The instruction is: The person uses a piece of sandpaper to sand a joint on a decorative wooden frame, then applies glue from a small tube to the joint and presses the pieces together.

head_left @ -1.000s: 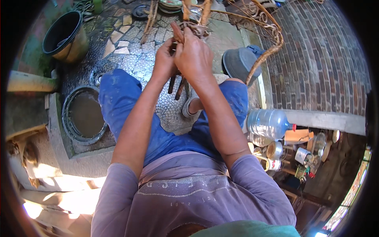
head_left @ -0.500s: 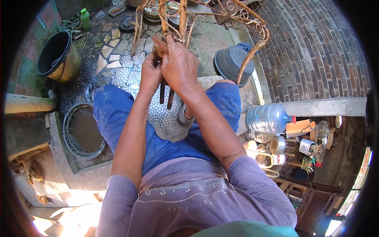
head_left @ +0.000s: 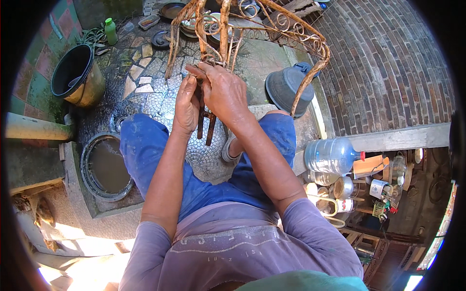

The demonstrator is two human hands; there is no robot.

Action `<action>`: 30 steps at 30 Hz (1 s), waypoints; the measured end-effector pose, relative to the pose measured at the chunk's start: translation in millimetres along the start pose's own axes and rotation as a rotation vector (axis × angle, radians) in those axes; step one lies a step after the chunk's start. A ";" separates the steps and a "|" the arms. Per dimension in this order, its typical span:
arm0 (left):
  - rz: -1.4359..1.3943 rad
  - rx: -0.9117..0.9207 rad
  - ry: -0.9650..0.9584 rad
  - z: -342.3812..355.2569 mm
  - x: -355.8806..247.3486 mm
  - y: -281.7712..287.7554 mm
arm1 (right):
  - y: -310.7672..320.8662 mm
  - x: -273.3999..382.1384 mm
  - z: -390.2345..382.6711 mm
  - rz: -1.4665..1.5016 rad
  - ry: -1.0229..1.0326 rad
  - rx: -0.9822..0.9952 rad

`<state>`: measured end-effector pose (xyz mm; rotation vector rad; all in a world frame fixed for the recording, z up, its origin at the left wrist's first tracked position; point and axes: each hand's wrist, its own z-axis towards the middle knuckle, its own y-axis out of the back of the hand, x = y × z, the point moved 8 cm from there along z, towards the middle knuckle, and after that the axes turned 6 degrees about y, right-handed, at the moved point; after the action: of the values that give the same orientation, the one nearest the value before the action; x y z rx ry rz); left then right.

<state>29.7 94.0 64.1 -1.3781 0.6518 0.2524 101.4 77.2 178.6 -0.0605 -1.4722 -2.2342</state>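
Note:
A rusty metal frame with scrollwork (head_left: 286,30) stands in front of me, and its narrow end bars (head_left: 209,128) reach down between my knees. My right hand (head_left: 225,94) is closed at these bars, back of the hand up, with a brown strip (head_left: 195,72) poking out past its fingers. I cannot tell what the strip is made of. Beside it, my left hand (head_left: 186,106) has its fingers pointing up and loosely apart, fingertips close to the strip. The right hand hides part of the bars and strip.
A black bucket (head_left: 80,89) and a round basin of murky water (head_left: 108,165) are on my left. On the right are an overturned dark tub (head_left: 290,87), a large blue water bottle (head_left: 330,156) and a brick wall (head_left: 388,63). Dishes (head_left: 189,31) lie behind the frame.
Both hands sit slightly lower in view. My left hand has loosened from around the brown piece, its fingers now straighter and pointing up. The right hand keeps its hold.

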 end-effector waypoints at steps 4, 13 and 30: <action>-0.010 -0.027 -0.027 -0.1 0.0 -0.3 | 1.1 -5.1 -2.3 0.119 0.064 -0.057; -0.147 -0.273 -0.122 2.8 17.8 41.3 | 15.4 -23.7 -35.9 0.539 -0.102 -0.062; 0.548 -0.360 -0.260 -10.9 9.1 27.1 | -35.8 -125.9 9.5 1.018 -0.337 0.238</action>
<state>19.7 87.1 36.1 -1.4481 0.7799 1.0109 197.6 141.3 116.2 -0.9207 -1.3861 -1.2472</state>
